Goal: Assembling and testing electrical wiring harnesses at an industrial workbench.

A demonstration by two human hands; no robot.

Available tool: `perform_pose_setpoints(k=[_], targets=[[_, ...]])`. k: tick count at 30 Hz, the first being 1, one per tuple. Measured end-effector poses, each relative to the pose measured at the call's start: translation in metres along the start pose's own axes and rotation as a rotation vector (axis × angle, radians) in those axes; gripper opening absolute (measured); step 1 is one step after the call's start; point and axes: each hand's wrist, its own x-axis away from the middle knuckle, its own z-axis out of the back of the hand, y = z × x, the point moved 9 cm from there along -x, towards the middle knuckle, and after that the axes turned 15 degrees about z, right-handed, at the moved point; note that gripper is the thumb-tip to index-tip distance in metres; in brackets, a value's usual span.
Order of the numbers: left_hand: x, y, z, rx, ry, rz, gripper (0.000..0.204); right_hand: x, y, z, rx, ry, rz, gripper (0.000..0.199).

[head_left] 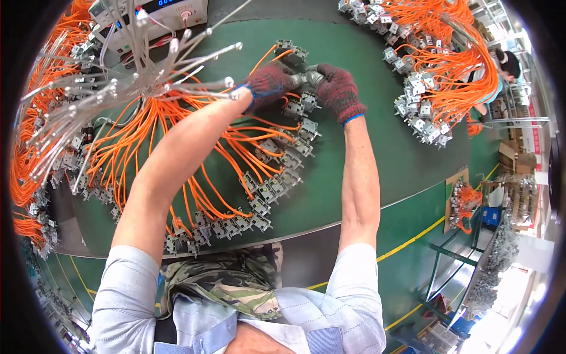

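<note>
Both my hands wear dark red and black knit gloves with blue cuffs and greyish fingertips. Over the far middle of the green table point(354, 177), their fingers come together around a small silver metal fitting, mostly hidden by the gloves. My left hand point(268, 87) is closed on it from the left, and my right hand point(339, 93) closes on it from the other side. Just beyond them lies another metal fitting point(293, 53) on an orange cable. Nearer me, similar metal fittings point(308, 128) form a curved row, joined to orange cables point(206, 189) that fan out from a bundle.
Clear-tipped pale tubes point(141, 76) rise above the cable bundle at left. Behind them stands a power supply point(171, 17) with a lit display. More orange cable bundles point(460, 59) lie at the far right, near another person point(504, 68). A metal-framed rack point(454, 253) stands right of the table.
</note>
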Motion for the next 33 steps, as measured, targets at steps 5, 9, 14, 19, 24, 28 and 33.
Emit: perform_pose_setpoints(k=[5, 9, 14, 19, 24, 28, 33], targets=[[0.019, 0.017, -0.001, -0.122, 0.059, -0.003, 0.048, 0.002, 0.007, 0.020, -0.039, 0.024, 0.007, 0.026], [0.037, 0.023, 0.008, -0.225, 0.363, -0.203, 0.039, -0.047, -0.021, 0.032, 0.022, 0.218, 0.194, 0.048], [0.119, 0.044, 0.014, -0.244, 0.414, -0.518, 0.067, -0.099, -0.007, -0.045, 0.305, -0.213, 0.249, 0.062], [0.152, 0.014, 0.011, -0.560, 0.444, -0.545, 0.095, -0.080, -0.008, -0.028, 0.225, -0.275, 0.084, 0.047], [0.133, -0.012, 0.017, -0.488, 0.435, -0.479, 0.097, -0.001, -0.013, -0.010, 0.086, -0.283, -0.119, 0.045], [0.115, -0.022, 0.004, -0.540, 0.201, -0.380, 0.093, 0.053, -0.024, -0.006, 0.152, -0.017, -0.025, 0.044], [0.120, -0.022, -0.006, -0.532, 0.116, -0.365, 0.078, 0.053, -0.022, -0.005, 0.349, 0.078, 0.053, 0.040]])
